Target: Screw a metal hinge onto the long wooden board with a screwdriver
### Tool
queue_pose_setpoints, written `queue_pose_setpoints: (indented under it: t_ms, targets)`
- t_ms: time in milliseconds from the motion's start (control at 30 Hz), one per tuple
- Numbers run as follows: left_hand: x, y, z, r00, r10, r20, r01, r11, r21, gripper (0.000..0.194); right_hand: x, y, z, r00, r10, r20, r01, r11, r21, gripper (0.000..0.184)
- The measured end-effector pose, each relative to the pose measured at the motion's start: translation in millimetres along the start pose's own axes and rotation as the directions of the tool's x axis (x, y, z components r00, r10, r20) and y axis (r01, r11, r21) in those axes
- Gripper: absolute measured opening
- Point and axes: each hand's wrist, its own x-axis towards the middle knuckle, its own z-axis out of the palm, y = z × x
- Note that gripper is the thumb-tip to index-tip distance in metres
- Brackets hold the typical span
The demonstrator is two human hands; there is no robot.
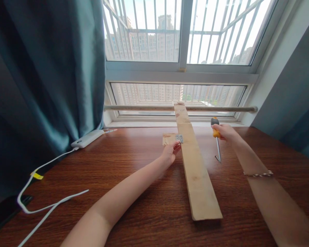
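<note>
My right hand (225,132) is closed around the orange and dark grey handle of a screwdriver (218,149), held above the table to the right of the board. The shaft points down, and a small screw (217,158) sits at its tip. My left hand (171,151) has its fingers pinched at the lower edge of a small metal hinge (179,138). That hinge spans the left edge of a long wooden board (199,164) and a short wooden piece (169,139) beside it. The left fingertips are partly hidden.
A brown wood-grain table (144,212) lies under everything. The board's far end reaches a horizontal rail (144,108) by the barred window. At left are a white power strip (87,139), white cables (51,206) and a dark blue curtain (74,68).
</note>
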Motion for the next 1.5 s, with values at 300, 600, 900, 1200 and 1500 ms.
queue_pose_setpoints:
  t_ms: [300,600,900,1200,1500]
  targets:
    - [6,-3,-3.2,1.0,0.012,-0.016,-0.012,1.0,0.001,0.011,-38,-40,10,0.923,-0.175,-0.342,0.383,0.493,0.781,0.033]
    - [2,0,0.3,0.999,0.017,-0.039,-0.016,1.0,0.009,0.012,-36,-39,16,0.897,-0.181,-0.402,0.433,0.541,0.721,0.046]
    - [-2,1,3.5,0.999,0.02,-0.048,-0.02,1.0,-0.002,0.012,-54,-50,12,0.838,-0.299,-0.457,0.523,0.677,0.517,0.051]
    - [3,-2,1.5,0.997,0.067,-0.028,-0.067,0.998,0.0,0.013,-77,-62,26,0.677,-0.369,-0.637,0.589,0.791,0.167,0.053]
    - [0,0,3.7,0.997,0.071,-0.036,-0.071,0.997,-0.01,0.014,-77,-65,37,0.778,-0.429,-0.46,0.626,0.598,0.5,0.039]
